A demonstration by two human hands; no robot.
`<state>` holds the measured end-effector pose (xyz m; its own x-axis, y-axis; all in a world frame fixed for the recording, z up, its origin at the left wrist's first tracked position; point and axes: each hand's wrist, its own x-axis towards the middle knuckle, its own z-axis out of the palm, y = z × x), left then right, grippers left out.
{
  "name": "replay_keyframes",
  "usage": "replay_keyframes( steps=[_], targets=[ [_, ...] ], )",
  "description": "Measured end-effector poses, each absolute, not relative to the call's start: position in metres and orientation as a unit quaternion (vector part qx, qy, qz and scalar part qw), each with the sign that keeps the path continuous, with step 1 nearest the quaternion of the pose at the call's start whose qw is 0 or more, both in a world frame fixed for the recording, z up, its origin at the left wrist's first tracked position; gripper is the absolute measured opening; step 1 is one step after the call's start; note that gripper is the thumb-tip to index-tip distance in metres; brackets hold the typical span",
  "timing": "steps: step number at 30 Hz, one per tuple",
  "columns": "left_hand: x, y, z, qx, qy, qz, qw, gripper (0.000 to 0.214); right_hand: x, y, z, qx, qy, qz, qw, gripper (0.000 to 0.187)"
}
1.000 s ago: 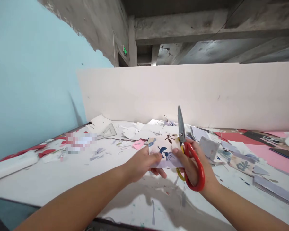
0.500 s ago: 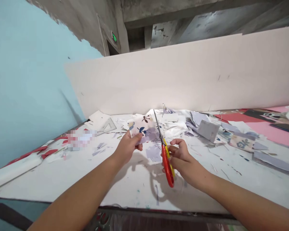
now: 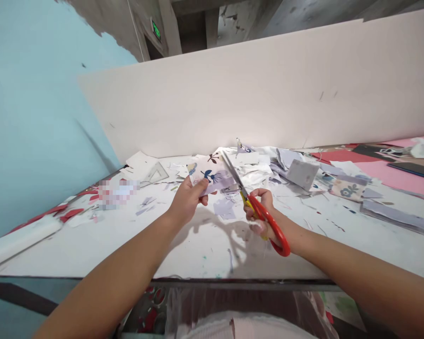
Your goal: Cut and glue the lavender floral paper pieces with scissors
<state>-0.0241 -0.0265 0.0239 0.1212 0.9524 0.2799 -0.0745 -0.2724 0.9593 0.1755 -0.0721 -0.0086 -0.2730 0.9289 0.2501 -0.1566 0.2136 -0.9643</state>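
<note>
My left hand (image 3: 189, 197) pinches a piece of floral-patterned paper (image 3: 212, 175) between thumb and fingers, holding it above the white tabletop. Dark blue and brown plant prints show on its pale pink and lilac face. In my right hand (image 3: 265, 214) is a pair of scissors (image 3: 249, 195) with one red and one yellow handle. Its blades point up and to the left, along the paper's right edge. Whether they touch the paper I cannot tell. My right fingers are partly hidden behind the handles.
Paper scraps (image 3: 265, 172) heap along the foot of the white board (image 3: 233, 99). A set square (image 3: 158, 173) lies at the left back. To the right are a floral paper piece (image 3: 348, 188), lilac strips (image 3: 395, 215), pink sheets (image 3: 381, 176) and a dark flat object (image 3: 415, 171). A white roll (image 3: 24, 240) lies at left.
The scissors have tilted, their handles swinging right and toward my right wrist. My left hand keeps its hold on the paper. The view has dipped, showing more below the table edge.
</note>
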Motion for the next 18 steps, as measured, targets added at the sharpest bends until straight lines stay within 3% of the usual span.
replay_keyframes(
  steps=[8,18],
  targets=[
    [-0.0258,-0.0282,0.0231,0.554,0.359,0.580,0.477,0.021,0.1788,-0.0679,-0.0164,-0.345,-0.648,0.491,0.469,0.045],
    [-0.0279,-0.0258,0.0182,0.561,0.327,0.591,0.479,0.026,0.1776,-0.0696,-0.0203,-0.334,-0.718,0.438,0.425,0.047]
  ],
)
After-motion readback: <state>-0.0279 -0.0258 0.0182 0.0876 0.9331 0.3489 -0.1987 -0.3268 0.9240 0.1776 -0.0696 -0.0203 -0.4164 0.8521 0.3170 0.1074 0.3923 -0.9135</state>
